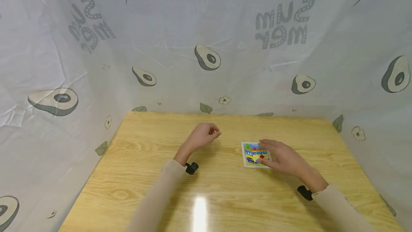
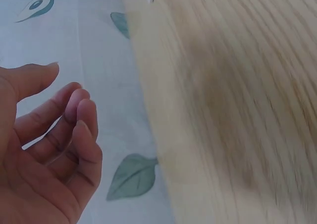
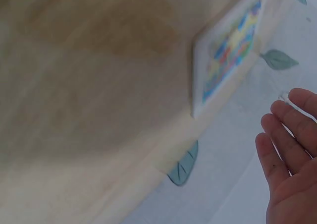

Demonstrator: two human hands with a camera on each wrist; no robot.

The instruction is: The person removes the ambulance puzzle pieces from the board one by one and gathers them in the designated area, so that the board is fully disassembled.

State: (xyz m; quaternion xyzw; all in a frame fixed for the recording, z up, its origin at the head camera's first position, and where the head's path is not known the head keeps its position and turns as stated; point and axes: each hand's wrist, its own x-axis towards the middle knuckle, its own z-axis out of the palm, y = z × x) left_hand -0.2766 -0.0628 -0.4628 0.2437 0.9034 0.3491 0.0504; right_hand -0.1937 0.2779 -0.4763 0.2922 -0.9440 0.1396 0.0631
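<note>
A small square picture board (image 1: 252, 155) with a white border lies flat on the wooden table, right of the middle. Its print shows a yellow ambulance with a red cross. My right hand (image 1: 283, 157) is over the board's right side, fingers loosely extended, covering part of it in the head view; the right wrist view shows these fingers apart from the board (image 3: 230, 50). To the left, my left hand (image 1: 202, 135) hovers above the table with loosely curled fingers and nothing in them. The left wrist view shows that hand (image 2: 49, 144) with thumb and fingertips apart.
The wooden table (image 1: 135, 189) reaches back to a pale curtain (image 1: 180, 81) printed with avocados and leaves, which also hangs along both sides. Dark wrist cameras (image 1: 192, 168) sit at both wrists. A light reflection shines on the table's front.
</note>
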